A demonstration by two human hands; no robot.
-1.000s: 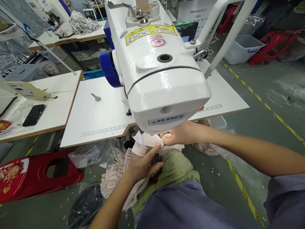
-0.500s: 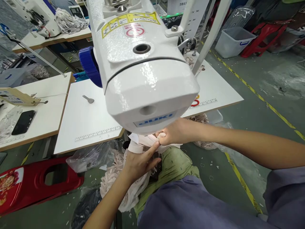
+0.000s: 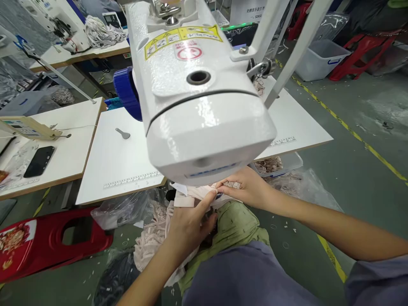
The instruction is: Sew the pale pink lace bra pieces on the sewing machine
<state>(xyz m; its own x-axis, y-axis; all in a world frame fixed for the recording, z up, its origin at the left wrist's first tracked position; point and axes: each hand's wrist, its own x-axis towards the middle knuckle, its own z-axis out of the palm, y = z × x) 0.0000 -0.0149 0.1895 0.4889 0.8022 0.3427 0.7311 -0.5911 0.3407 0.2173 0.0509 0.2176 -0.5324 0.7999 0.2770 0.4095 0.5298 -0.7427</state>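
Just below the head of a white sewing machine (image 3: 210,131), both my hands are on a piece of pale pink fabric (image 3: 199,192). My left hand (image 3: 189,223) pinches it from the left, thumb on top and fingers curled beneath. From the right, my right hand (image 3: 244,187) grips the same fabric between thumb and fingertips, close to the left thumb. A pale strap end (image 3: 184,201) lies beside my left hand. More pale pink strips (image 3: 148,250) hang in a heap under my left wrist. The machine head hides the needle area.
A white table (image 3: 117,153) with a printed ruler and a small grey tool (image 3: 123,133) lies left. A phone (image 3: 39,161) rests on the neighbouring table. A red stool (image 3: 47,246) stands lower left. A plastic bin (image 3: 291,161) holding pale pieces sits under the table's right side.
My right hand has turned, its fingers now stretched more toward the left thumb, and its forearm has dropped lower. The view has shifted slightly. Both hands stay on the fabric.
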